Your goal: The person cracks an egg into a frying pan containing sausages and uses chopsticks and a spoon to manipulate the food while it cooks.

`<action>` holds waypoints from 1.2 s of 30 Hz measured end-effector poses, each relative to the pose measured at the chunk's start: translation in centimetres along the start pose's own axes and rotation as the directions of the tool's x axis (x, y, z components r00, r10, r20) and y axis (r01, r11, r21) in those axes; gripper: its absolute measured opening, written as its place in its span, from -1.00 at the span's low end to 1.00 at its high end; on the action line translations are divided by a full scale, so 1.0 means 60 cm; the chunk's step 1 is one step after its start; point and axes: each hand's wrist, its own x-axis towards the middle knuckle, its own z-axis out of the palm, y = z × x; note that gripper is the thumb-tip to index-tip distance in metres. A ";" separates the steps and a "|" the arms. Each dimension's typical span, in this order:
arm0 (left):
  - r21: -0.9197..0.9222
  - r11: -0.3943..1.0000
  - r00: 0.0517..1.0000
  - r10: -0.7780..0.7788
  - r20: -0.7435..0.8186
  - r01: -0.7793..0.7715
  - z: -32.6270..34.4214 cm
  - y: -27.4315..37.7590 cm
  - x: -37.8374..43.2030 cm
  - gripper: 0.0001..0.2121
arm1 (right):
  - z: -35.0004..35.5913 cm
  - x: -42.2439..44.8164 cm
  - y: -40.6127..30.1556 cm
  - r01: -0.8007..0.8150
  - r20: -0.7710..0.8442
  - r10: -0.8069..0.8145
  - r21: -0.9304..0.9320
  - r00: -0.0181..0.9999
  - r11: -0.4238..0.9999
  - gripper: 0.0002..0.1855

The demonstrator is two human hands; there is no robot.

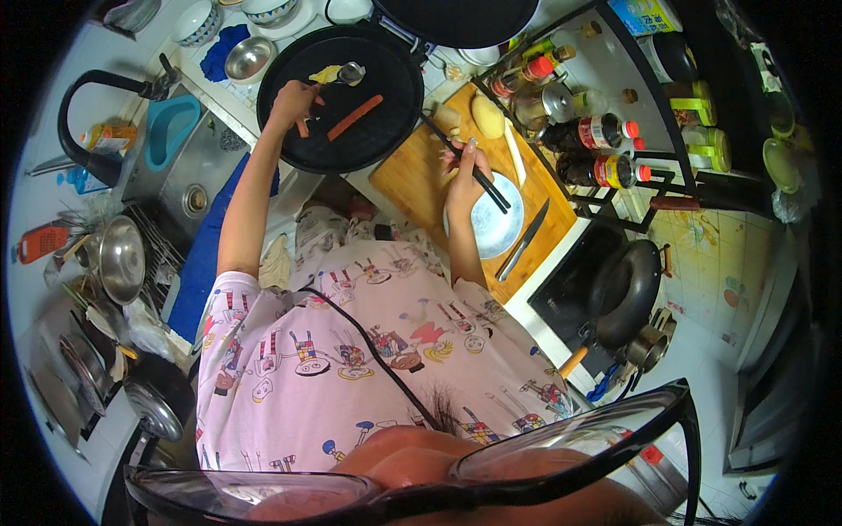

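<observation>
My left hand is over a round black electric griddle, its fingers closed around what looks like the handle of a metal spoon. The spoon's bowl is at a yellow, egg-like piece of food. Nearer me on the griddle lies a long reddish-brown strip, perhaps sausage. Black chopsticks are gripped in my right hand, above the wooden cutting board. Under that hand is a pale bowl. A knife lies on the board beside it.
A peeled potato-like vegetable sits at the board's far end. Bottles stand in a rack to the right, beyond a cooktop with a wok. To the left are a sink and faucet. The griddle's lid stands raised behind.
</observation>
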 end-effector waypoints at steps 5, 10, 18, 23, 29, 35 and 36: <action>0.025 0.999 0.999 0.030 0.017 -0.030 -0.006 -0.009 0.007 -0.71 | 0.001 -0.004 0.003 -0.019 -0.003 0.019 -0.006 1.000 1.000 -0.65; 0.102 0.995 1.000 0.016 0.008 -0.016 -0.008 0.001 0.004 -0.71 | -0.002 -0.006 0.005 -0.028 -0.028 0.029 0.024 0.999 0.999 -0.66; 0.157 0.986 0.998 0.063 -0.018 -0.060 -0.009 0.004 0.000 -0.72 | -0.006 -0.007 0.007 -0.026 -0.033 0.029 0.070 0.999 0.997 -0.70; 0.150 0.988 0.999 0.039 -0.015 -0.036 -0.009 0.007 -0.001 -0.72 | -0.006 -0.006 0.007 -0.025 -0.026 0.027 0.055 0.999 0.998 -0.70; 0.127 0.992 1.000 0.019 0.006 -0.020 -0.009 0.001 0.002 -0.71 | -0.002 -0.009 0.005 -0.035 -0.030 0.036 0.028 0.999 0.999 -0.68; 0.172 0.984 0.999 0.045 -0.005 -0.043 -0.010 -0.003 0.007 -0.71 | -0.004 -0.010 0.004 -0.023 -0.022 0.023 0.005 0.999 1.000 -0.68; 0.183 0.982 0.999 0.047 -0.016 -0.044 -0.009 -0.002 0.007 -0.71 | -0.004 -0.010 0.003 -0.014 -0.021 0.014 0.000 1.000 1.000 -0.68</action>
